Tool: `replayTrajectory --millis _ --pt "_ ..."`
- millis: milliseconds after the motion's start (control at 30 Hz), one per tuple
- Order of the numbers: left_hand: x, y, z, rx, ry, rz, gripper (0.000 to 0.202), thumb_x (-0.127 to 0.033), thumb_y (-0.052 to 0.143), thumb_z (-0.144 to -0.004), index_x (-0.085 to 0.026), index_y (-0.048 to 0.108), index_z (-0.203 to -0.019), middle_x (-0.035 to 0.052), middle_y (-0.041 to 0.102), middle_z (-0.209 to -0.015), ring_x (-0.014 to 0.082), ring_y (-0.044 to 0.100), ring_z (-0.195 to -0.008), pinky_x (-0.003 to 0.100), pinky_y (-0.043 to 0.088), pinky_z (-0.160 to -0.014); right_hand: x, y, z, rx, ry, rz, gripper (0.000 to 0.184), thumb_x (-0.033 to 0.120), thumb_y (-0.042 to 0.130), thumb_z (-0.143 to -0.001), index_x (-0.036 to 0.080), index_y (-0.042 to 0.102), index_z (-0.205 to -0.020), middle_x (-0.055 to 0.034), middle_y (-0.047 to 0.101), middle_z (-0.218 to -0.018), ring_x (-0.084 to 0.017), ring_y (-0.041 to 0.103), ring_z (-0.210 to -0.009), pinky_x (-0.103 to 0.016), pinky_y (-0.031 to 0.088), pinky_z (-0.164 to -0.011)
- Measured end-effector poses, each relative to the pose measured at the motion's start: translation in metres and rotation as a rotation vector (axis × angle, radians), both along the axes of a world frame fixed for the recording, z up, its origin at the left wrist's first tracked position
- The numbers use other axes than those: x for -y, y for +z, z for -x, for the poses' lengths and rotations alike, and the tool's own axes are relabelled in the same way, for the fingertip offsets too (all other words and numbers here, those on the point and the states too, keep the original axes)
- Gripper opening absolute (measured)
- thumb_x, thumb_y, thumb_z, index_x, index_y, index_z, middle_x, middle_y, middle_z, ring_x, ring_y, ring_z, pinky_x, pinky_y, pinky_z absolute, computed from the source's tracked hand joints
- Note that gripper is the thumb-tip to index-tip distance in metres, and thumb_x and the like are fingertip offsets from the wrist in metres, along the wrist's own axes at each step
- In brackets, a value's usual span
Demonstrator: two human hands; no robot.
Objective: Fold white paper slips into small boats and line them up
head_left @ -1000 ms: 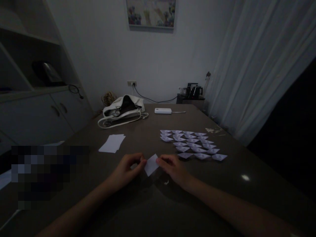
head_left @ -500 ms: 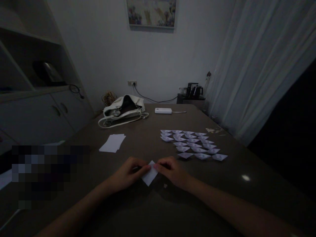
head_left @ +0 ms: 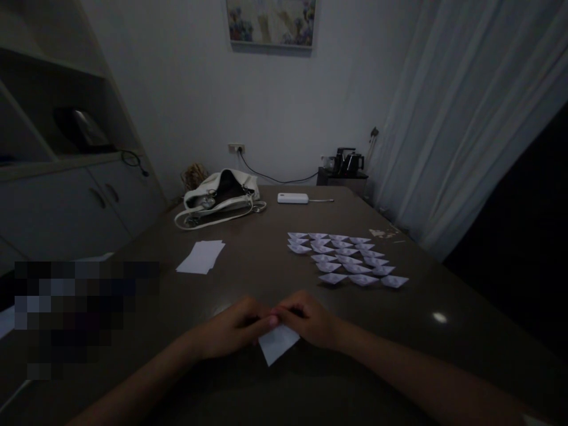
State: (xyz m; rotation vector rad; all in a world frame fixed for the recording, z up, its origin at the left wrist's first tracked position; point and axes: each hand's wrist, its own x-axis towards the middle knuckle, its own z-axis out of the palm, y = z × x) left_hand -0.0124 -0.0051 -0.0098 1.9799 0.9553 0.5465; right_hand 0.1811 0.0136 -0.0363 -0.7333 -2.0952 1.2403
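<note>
A small piece of folded white paper (head_left: 277, 344) is held between my two hands above the near part of the table. My left hand (head_left: 242, 324) pinches its upper left edge, with thumb on top. My right hand (head_left: 308, 319) grips the upper right edge, and its thumb meets the left thumb at the top. A pointed corner of the paper hangs toward me; its upper part is hidden by the fingers. Beyond my right hand stand several small folded paper boats (head_left: 348, 260) in rows. Past my left hand lies a stack of white paper sheets (head_left: 202, 257).
On the dark table (head_left: 248, 254), a white handbag (head_left: 222, 198) sits at the far left. A white power bank (head_left: 293, 198) with a short cable lies at the back. Paper scraps (head_left: 384, 233) are near the right edge. A blurred patch covers the left side.
Both hands have come nearer to me and closer together, thumbs now touching. The paper has moved down with them, and more of its lower part shows.
</note>
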Motion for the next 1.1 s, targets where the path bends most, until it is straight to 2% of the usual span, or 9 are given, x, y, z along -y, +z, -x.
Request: replayTrajectory --millis 167,333,533,700,867,967,1100 --pt "0.000 0.002 -0.002 -0.036 0.038 0.006 0.044 -0.054 0.049 -0.084 -0.017 0.066 -0.068 -0.0020 0.053 -0.053 0.0117 0.047 -0.053 0.019 0.038 -0.048 -0.001 -0.004 0.002 -0.024 -0.103 0.013 0.042 0.043 0.046 -0.089 0.016 0.046 -0.056 0.0046 0.031 -0.053 -0.008 0.030 -0.049 -0.022 0.021 -0.044" --pt "0.000 0.005 -0.001 -0.040 0.067 -0.024 0.043 -0.054 0.052 -0.082 -0.017 0.065 -0.065 -0.0011 0.054 -0.055 0.0129 0.049 -0.056 0.020 0.040 -0.051 -0.001 -0.004 0.003 -0.043 -0.110 0.037 0.044 0.045 0.045 -0.089 0.017 0.042 -0.055 0.0049 0.029 -0.054 -0.008 0.028 -0.049 -0.022 0.021 -0.045" --pt "-0.004 0.006 0.003 -0.016 0.244 -0.082 0.040 -0.051 0.050 -0.083 -0.016 0.069 -0.075 0.0025 0.062 -0.069 0.0165 0.054 -0.068 0.023 0.045 -0.061 -0.001 -0.004 0.001 -0.094 -0.100 0.094 0.050 0.058 0.042 -0.088 0.017 0.052 -0.060 0.0016 0.045 -0.057 -0.010 0.041 -0.053 -0.022 0.032 -0.050" --pt "-0.009 0.005 -0.001 0.016 0.158 -0.036 0.045 -0.049 0.043 -0.088 -0.014 0.065 -0.070 0.0001 0.056 -0.060 0.0133 0.050 -0.058 0.021 0.041 -0.054 -0.003 -0.002 0.001 -0.092 -0.097 0.073 0.056 0.060 0.038 -0.089 0.016 0.048 -0.055 0.0026 0.043 -0.052 -0.009 0.039 -0.049 -0.022 0.030 -0.049" --pt "-0.010 0.006 -0.002 0.011 0.157 -0.075 0.047 -0.046 0.039 -0.089 -0.015 0.052 -0.056 -0.0037 0.043 -0.050 0.0101 0.040 -0.048 0.020 0.034 -0.048 -0.005 -0.002 0.001 -0.136 -0.165 0.109 0.058 0.066 0.039 -0.084 0.017 0.045 -0.053 0.0033 0.039 -0.050 -0.009 0.034 -0.047 -0.023 0.027 -0.048" --pt "-0.009 0.010 -0.001 -0.040 0.161 -0.156 0.045 -0.044 0.039 -0.090 -0.015 0.052 -0.058 -0.0034 0.044 -0.051 0.0104 0.041 -0.049 0.020 0.034 -0.050 -0.005 -0.005 0.001 -0.169 -0.164 0.126 0.057 0.064 0.041 -0.085 0.017 0.046 -0.054 0.0032 0.040 -0.050 -0.009 0.035 -0.048 -0.023 0.027 -0.049" --pt "-0.008 0.013 0.001 -0.039 0.206 -0.149 0.047 -0.048 0.039 -0.089 -0.016 0.053 -0.058 -0.0027 0.045 -0.051 0.0109 0.041 -0.048 0.020 0.033 -0.046 -0.005 -0.008 0.001 -0.194 -0.170 0.155 0.054 0.057 0.041 -0.089 0.016 0.049 -0.055 0.0033 0.039 -0.052 -0.009 0.035 -0.049 -0.023 0.026 -0.049"
